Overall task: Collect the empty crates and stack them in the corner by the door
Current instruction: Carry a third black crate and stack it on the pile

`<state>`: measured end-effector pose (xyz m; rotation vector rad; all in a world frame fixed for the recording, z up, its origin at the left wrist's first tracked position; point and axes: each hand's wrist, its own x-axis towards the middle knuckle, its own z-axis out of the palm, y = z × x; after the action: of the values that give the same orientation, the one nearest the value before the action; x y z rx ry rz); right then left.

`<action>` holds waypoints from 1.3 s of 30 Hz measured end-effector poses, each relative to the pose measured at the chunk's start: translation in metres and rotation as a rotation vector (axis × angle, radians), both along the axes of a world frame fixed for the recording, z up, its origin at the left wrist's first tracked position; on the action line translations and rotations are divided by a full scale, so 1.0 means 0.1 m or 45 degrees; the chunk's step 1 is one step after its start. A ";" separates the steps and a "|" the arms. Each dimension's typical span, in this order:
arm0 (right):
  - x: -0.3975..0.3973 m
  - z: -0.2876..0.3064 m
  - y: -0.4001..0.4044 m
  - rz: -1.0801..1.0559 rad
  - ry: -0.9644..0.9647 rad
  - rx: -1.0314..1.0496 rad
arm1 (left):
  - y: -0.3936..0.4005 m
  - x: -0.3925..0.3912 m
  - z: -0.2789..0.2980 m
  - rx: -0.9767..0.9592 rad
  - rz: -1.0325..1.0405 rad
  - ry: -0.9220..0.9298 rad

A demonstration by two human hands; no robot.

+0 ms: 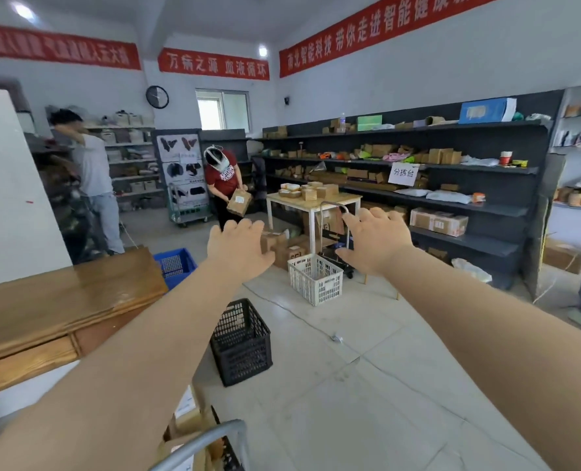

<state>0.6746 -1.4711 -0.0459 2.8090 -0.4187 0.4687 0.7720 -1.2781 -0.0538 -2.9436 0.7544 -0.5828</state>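
Three empty crates stand on the tiled floor. A black crate is nearest, just right of the wooden desk. A white crate sits farther off beside cardboard boxes. A blue crate shows behind the desk's far end. My left hand and my right hand are stretched out in front of me at chest height, backs up, fingers loosely bent, holding nothing. Both hang in the air well above and short of the white crate.
A wooden desk fills the left. Dark shelving with parcels lines the right wall. A small table with boxes and a trolley stand behind the white crate. Two people are at the back left; a cart handle is at my feet.
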 end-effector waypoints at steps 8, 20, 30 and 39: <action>1.46 -0.10 -1.03 0.139 0.013 -0.014 | -0.92 1.30 -0.04 0.028 0.128 -0.012; 3.77 -0.01 -2.34 0.173 0.025 0.004 | -2.13 3.55 0.05 -0.011 0.198 -0.017; 5.82 -0.31 -3.00 0.452 0.105 0.011 | -2.71 5.10 -0.28 0.046 0.459 0.067; 7.62 -0.39 -3.12 0.769 0.150 0.041 | -2.81 6.33 -0.33 0.091 0.811 0.090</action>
<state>1.4366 -1.7827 -0.0852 2.9371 0.4670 0.4047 1.4055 -1.5595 -0.0872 -2.8983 -0.1736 -0.3812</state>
